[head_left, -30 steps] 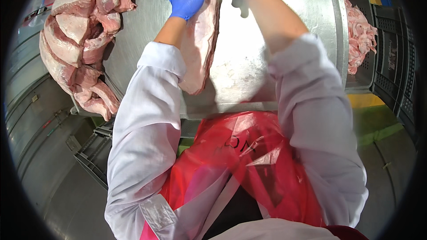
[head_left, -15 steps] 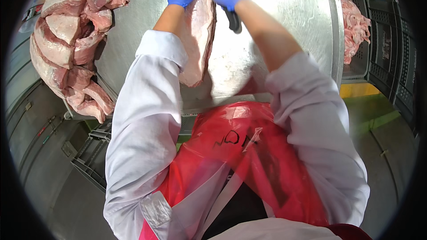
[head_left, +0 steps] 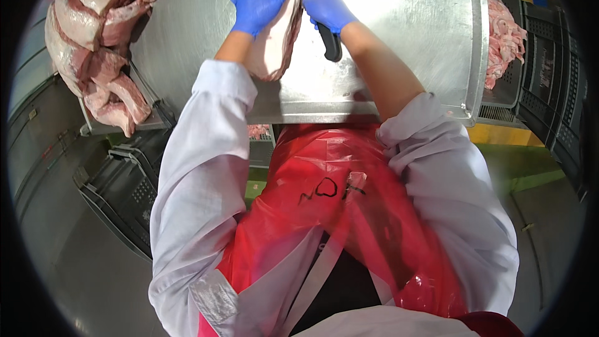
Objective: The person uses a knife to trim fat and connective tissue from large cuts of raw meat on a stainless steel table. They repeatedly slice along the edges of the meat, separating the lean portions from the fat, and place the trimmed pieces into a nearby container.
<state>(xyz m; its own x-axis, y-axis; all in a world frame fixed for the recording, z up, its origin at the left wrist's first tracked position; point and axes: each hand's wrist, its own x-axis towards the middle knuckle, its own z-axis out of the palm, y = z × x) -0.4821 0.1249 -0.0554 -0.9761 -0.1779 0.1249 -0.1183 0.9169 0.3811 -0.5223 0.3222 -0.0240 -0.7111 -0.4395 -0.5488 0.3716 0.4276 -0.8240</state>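
A long slab of pale, fat-covered meat [head_left: 269,50] lies lengthwise on the metal table, its far end cut off by the top edge of the view. My left hand [head_left: 258,3], in a blue glove, grips the slab's left side, thumb across its top and fingers at its edge. On the other side, my blue-gloved right hand [head_left: 327,6] is closed around a knife. The knife's black handle [head_left: 331,43] sticks out behind the hand toward me. Its blade cannot be made out beside the meat.
A heap of thick meat pieces [head_left: 93,31] covers the table's left side, some over the edge. The metal table [head_left: 399,56] has a raised rim. To its right, a dark crate holds pale trimmings [head_left: 502,40]. Black crates [head_left: 546,56] stand beyond, and a dark crate [head_left: 121,193] sits below left.
The view has shifted, so the table and meat heap sit higher in the picture. Both hands have come nearer me along the slab, and the knife is still in my right hand.
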